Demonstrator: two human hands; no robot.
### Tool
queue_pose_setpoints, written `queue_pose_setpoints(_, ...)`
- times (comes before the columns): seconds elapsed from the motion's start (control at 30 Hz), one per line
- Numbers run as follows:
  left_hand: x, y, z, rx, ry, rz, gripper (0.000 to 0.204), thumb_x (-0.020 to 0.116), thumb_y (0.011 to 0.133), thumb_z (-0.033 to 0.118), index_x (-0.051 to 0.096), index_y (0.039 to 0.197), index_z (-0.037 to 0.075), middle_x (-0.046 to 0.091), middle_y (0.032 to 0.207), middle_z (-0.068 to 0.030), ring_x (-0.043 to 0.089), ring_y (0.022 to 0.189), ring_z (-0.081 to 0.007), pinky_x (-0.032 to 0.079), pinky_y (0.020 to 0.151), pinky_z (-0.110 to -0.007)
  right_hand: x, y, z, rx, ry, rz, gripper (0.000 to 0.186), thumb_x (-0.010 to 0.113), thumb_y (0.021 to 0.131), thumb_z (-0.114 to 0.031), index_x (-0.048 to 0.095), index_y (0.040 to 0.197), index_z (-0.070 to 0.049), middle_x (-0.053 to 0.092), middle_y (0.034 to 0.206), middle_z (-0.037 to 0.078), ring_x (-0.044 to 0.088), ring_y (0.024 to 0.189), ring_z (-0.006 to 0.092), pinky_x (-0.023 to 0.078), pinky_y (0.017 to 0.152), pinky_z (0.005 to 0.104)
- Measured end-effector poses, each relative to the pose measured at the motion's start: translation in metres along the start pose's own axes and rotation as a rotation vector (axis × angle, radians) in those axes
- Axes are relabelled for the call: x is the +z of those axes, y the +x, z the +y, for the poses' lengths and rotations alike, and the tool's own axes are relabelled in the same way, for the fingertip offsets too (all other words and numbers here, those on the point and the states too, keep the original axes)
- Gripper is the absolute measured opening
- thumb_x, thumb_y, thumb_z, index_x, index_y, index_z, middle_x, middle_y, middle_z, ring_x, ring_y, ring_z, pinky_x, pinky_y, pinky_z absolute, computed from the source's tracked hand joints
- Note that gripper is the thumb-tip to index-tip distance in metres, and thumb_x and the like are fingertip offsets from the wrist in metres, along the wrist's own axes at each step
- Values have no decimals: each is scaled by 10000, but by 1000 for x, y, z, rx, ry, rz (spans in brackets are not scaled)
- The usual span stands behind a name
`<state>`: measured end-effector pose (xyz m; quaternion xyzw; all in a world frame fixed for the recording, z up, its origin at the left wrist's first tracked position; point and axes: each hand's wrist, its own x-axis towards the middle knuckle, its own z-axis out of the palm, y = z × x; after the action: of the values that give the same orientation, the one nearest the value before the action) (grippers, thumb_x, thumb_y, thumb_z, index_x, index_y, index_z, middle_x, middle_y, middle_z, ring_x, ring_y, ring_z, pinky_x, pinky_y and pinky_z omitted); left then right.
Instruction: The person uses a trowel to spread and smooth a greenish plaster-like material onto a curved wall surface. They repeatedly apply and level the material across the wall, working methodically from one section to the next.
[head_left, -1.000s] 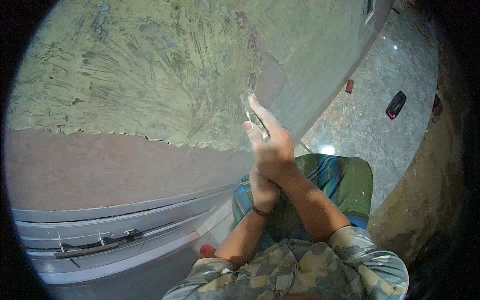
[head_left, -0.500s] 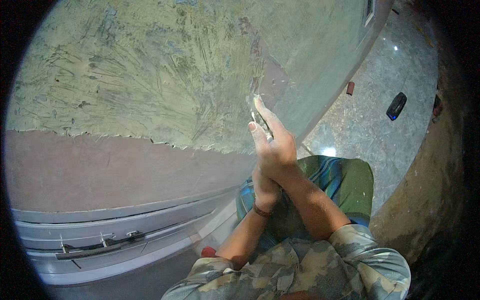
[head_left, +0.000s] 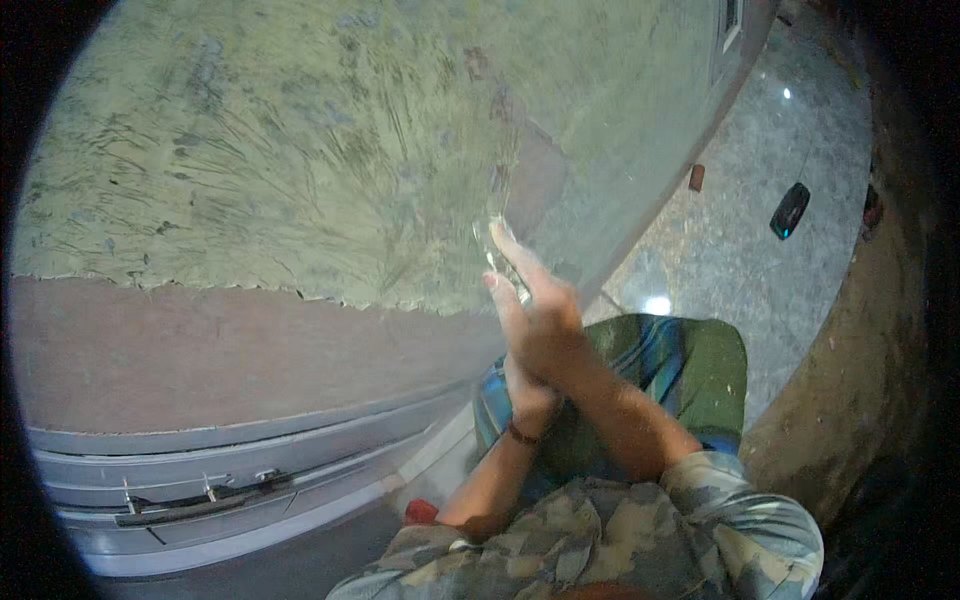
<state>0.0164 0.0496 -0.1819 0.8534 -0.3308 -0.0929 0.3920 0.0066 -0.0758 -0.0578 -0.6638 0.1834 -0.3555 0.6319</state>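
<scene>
My right hand (head_left: 545, 325) reaches up to a wall coated in rough pale-green plaster (head_left: 250, 170). Its white-dusted thumb and forefinger grip a thin, flat, pale-edged blade (head_left: 478, 237), seen almost edge-on and partly hidden by the fingers. The blade is close to the plaster, beside a bare pinkish patch (head_left: 538, 180); I cannot tell whether it touches. My left hand (head_left: 525, 390), with a dark red band at the wrist, crosses beneath the right hand. Its fingers are hidden there. Below the coat's ragged lower edge runs a pink wall strip (head_left: 220, 355).
A pale grey frame (head_left: 300, 450) with a dark bolt-like fitting (head_left: 200, 505) runs along the lower left. On the shiny grey floor (head_left: 740, 240) lie a small black device (head_left: 790, 210) with a blue light and a reddish block (head_left: 697, 178). A red object (head_left: 421, 512) is near my left elbow.
Both hands have shifted slightly down and to the left together, with the blade still in the right hand. The whole view has moved a little too.
</scene>
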Motion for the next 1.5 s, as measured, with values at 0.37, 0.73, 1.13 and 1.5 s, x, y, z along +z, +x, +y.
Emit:
queue_pose_setpoints(0.37,4,24,19,-246,-638,-18,321,616,979,175,631,1249,2,696,1126,-111,656,1110,-273,495,950,-386,-7,8,0,51,130,53,484,582,980,-142,508,1437,3,551,1419,272,504,1372,357,374,1141,389)
queue_pose_setpoints(0.73,12,9,-21,283,681,3,399,688,941,214,592,1298,66,629,1127,-55,597,990,-245,489,920,-367,-12,8,0,-87,2,48,458,628,944,-47,542,1385,42,602,1355,270,568,1310,348,443,1087,381)
queue_pose_setpoints(1.13,18,-1,-34,-66,-139,8,321,589,1002,241,614,1217,3,663,1139,-149,626,1065,-334,488,912,-425,2,-4,-8,16,20,27,472,615,952,-78,533,1407,14,602,1341,286,567,1301,357,457,1068,380)
queue_pose_setpoints(1.5,4,15,-1,93,-41,-49,333,488,1039,244,606,1205,-20,668,1124,-202,641,1048,-346,491,882,-460,-1,7,-11,-53,66,114,442,601,964,-94,554,1380,45,589,1389,258,542,1343,329,379,1133,379)
